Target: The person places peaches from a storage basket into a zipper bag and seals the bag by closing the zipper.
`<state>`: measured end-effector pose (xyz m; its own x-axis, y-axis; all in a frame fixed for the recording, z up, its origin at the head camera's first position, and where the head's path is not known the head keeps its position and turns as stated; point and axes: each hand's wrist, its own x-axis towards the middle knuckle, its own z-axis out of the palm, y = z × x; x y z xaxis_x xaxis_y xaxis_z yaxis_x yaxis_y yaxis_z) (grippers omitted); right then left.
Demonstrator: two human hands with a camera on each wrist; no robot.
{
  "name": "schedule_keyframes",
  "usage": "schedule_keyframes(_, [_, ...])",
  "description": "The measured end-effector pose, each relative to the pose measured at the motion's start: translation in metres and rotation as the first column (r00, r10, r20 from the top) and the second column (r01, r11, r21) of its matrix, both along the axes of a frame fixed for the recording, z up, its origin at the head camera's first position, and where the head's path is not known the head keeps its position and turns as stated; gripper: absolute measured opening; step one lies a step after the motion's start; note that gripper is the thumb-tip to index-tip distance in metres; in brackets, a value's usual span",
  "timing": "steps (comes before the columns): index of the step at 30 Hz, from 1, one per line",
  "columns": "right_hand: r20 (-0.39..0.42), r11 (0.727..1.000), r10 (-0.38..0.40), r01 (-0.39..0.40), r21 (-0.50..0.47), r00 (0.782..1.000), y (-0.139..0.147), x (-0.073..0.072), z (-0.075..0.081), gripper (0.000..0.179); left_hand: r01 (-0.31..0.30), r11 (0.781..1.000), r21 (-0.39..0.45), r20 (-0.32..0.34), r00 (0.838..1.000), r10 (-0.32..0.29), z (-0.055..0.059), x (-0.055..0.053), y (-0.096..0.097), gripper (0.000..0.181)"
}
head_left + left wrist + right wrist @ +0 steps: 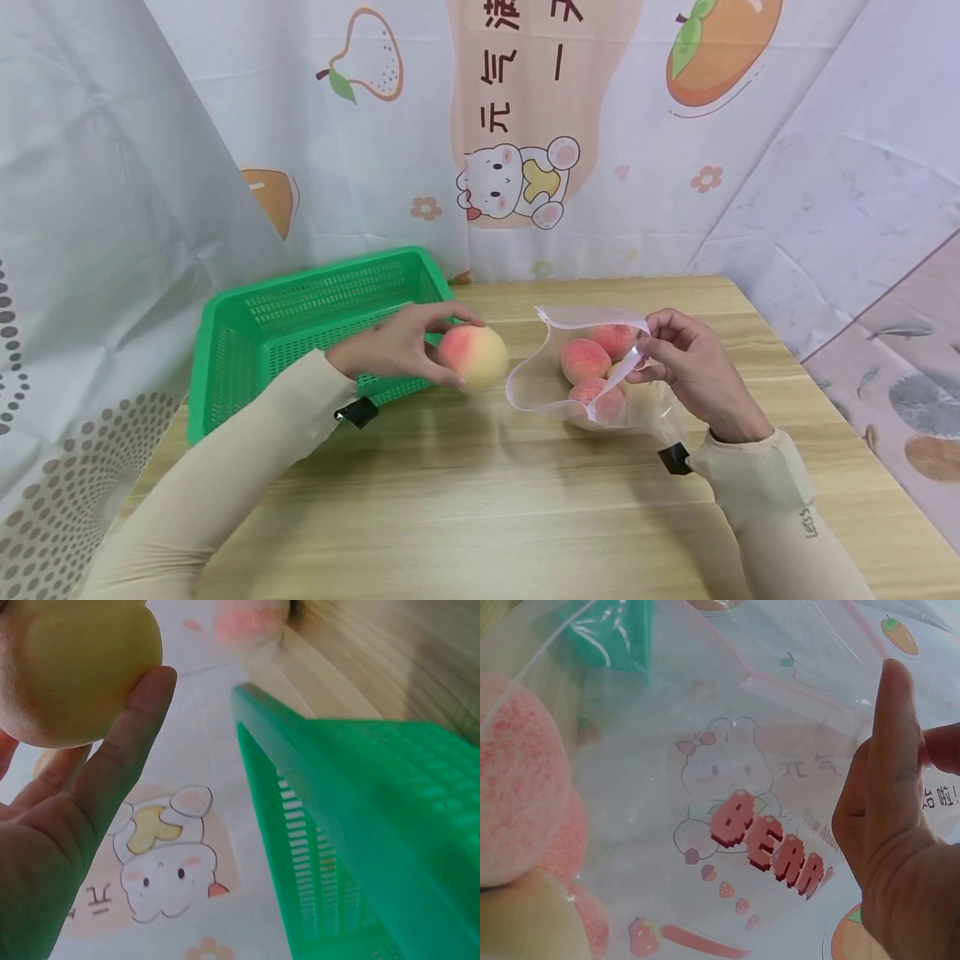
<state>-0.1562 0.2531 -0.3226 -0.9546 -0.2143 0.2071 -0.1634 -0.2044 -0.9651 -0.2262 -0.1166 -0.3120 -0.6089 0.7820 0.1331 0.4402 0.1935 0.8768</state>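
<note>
My left hand (408, 342) grips a yellow and pink peach (480, 358) in the air, between the green basket and the bag. Its thumb and fingers lie round the peach's left side; the left wrist view shows the yellow peach (82, 671) up close. My right hand (693, 367) pinches the rim of a clear zip bag (543, 379) with a pink edge, and the bag's mouth gapes toward the left hand. Several pink peaches (585, 362) lie inside the bag. Red "BERR" lettering (769, 844) is printed on the bag in the right wrist view.
A green perforated basket (300, 287) stands at the back left, behind my left forearm. The wooden table (465, 517) ends at a white printed curtain (375, 183) at the back. Small black clips (675, 458) sit at both sleeve cuffs.
</note>
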Motion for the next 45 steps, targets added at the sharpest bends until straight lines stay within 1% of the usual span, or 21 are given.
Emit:
schedule_keyframes(3, [-0.003, 1.000, 0.005, -0.005, -0.001, 1.000, -0.001, 0.000, 0.000, 0.018, 0.003, 1.000, 0.007, -0.016, 1.000, -0.003, 0.000, 0.003, 0.006, 0.063])
schedule_keyframes(9, [-0.011, 1.000, 0.020, -0.020, -0.015, 1.000, -0.002, -0.001, -0.001, 0.018, 0.022, 1.000, 0.011, -0.018, 1.000, -0.021, 0.002, 0.006, 0.018, 0.063])
schedule_keyframes(12, [-0.012, 1.000, 0.019, -0.019, -0.007, 1.000, -0.002, -0.001, 0.000, 0.018, 0.029, 0.999, 0.020, -0.023, 0.999, -0.029, 0.002, 0.007, 0.022, 0.062])
schedule_keyframes(18, [-0.016, 1.000, 0.028, -0.028, -0.012, 0.999, -0.003, -0.001, 0.000, 0.017, 0.052, 0.998, 0.036, -0.038, 0.998, -0.050, -0.002, 0.007, 0.034, 0.063])
schedule_keyframes(22, [-0.016, 0.999, 0.036, -0.036, -0.020, 0.999, -0.003, -0.001, 0.000, 0.017, 0.067, 0.996, 0.053, -0.027, 0.997, -0.066, -0.004, 0.008, 0.041, 0.063])
schedule_keyframes(26, [-0.016, 0.999, 0.042, -0.042, -0.020, 0.999, -0.004, -0.001, -0.001, 0.017, 0.073, 0.996, 0.060, -0.011, 0.997, -0.073, -0.005, 0.008, 0.046, 0.063])
schedule_keyframes(28, [-0.017, 0.999, 0.044, -0.044, -0.019, 0.999, -0.004, -0.001, -0.001, 0.017, 0.070, 0.996, 0.060, -0.013, 0.997, -0.070, -0.006, 0.009, 0.048, 0.063])
schedule_keyframes(31, [-0.018, 0.999, 0.044, -0.044, -0.020, 0.999, -0.004, -0.001, -0.001, 0.018, 0.070, 0.996, 0.060, -0.048, 0.997, -0.067, -0.007, 0.010, 0.052, 0.065])
schedule_keyframes(35, [-0.014, 0.999, 0.043, -0.043, -0.016, 0.999, -0.005, -0.001, -0.002, 0.019, 0.064, 0.997, 0.051, -0.124, 0.991, -0.057, -0.010, 0.011, 0.057, 0.066])
schedule_keyframes(37, [-0.013, 0.999, 0.041, -0.042, -0.012, 0.999, -0.005, 0.000, -0.002, 0.020, 0.060, 0.997, 0.047, -0.147, 0.988, -0.053, -0.011, 0.013, 0.059, 0.066])
schedule_keyframes(40, [-0.013, 0.999, 0.038, -0.038, -0.006, 0.999, -0.006, 0.000, -0.002, 0.021, 0.039, 0.999, 0.030, -0.175, 0.984, -0.034, -0.010, 0.016, 0.063, 0.064])
schedule_keyframes(42, [-0.014, 0.999, 0.034, -0.034, -0.003, 0.999, -0.006, 0.000, -0.002, 0.021, 0.021, 1.000, 0.007, -0.206, 0.978, -0.019, -0.009, 0.018, 0.065, 0.064])
schedule_keyframes(45, [-0.009, 1.000, 0.031, -0.031, -0.001, 0.999, -0.006, 0.000, -0.002, 0.021, -0.012, 1.000, -0.028, -0.260, 0.966, 0.005, -0.007, 0.021, 0.069, 0.063])
